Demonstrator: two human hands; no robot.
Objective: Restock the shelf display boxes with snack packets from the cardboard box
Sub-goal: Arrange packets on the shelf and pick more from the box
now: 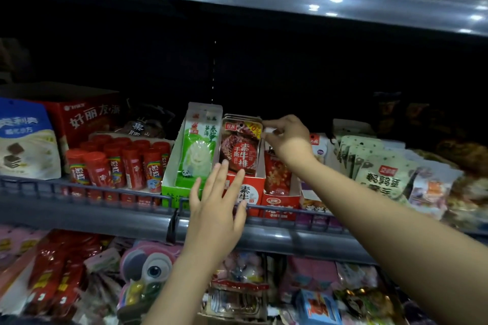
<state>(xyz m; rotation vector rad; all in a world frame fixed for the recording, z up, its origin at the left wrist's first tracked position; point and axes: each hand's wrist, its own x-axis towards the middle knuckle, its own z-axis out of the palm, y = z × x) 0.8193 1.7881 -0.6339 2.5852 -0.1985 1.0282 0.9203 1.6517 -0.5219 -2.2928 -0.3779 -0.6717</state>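
You pinched the red snack packets [239,146] at the top with your right hand [286,134], left hand [216,203] flat and released, bracing the red display box [244,194]; squaring the packets upright would have suited.

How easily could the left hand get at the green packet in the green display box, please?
Probably easily: the left hand is open right before the green display box, and nothing covers the green packet.

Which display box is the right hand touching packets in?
The middle red display box: the right hand pinches its brown packets, between the green box and another red box.
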